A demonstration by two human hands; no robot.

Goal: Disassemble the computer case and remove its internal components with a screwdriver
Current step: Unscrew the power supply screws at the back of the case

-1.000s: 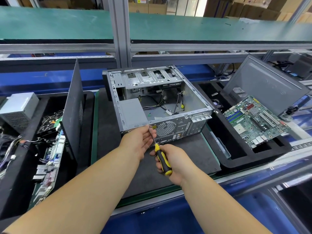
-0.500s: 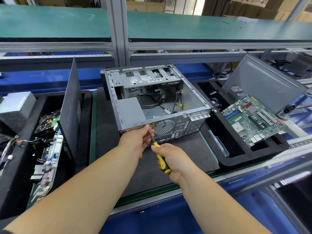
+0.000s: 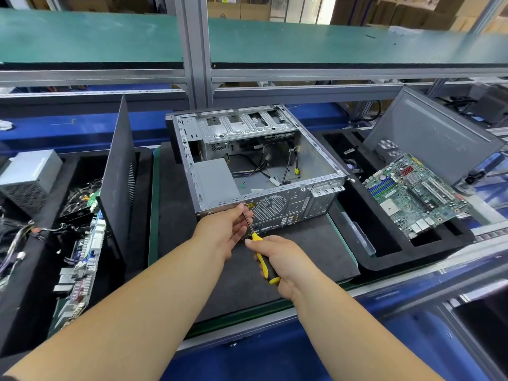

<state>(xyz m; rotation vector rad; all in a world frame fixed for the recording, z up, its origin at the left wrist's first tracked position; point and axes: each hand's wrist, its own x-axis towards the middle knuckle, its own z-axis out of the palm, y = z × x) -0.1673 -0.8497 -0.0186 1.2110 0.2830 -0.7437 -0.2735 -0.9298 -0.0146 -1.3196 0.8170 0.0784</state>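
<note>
An open grey computer case (image 3: 316, 158) lies on its side on a dark mat (image 3: 302, 251), its rear panel facing me. Inside it sit a grey power supply (image 3: 215, 180) at the near left and loose cables (image 3: 277, 169). My right hand (image 3: 277, 259) grips the yellow-and-black handle of a screwdriver (image 3: 262, 261). The shaft points up at the case's rear panel near the left corner. My left hand (image 3: 225, 229) pinches the shaft close to the tip, right against the panel.
A green motherboard (image 3: 412, 193) rests on a black foam tray (image 3: 384, 251) at the right, with a grey side panel (image 3: 431, 133) leaning behind it. At the left stand a dark side panel (image 3: 118, 177), another power supply (image 3: 27, 174), and a tray of boards and wires (image 3: 79, 257).
My right hand has slid a little farther up the handle toward the case, covering more of it. The left hand stays on the shaft at the rear panel.
</note>
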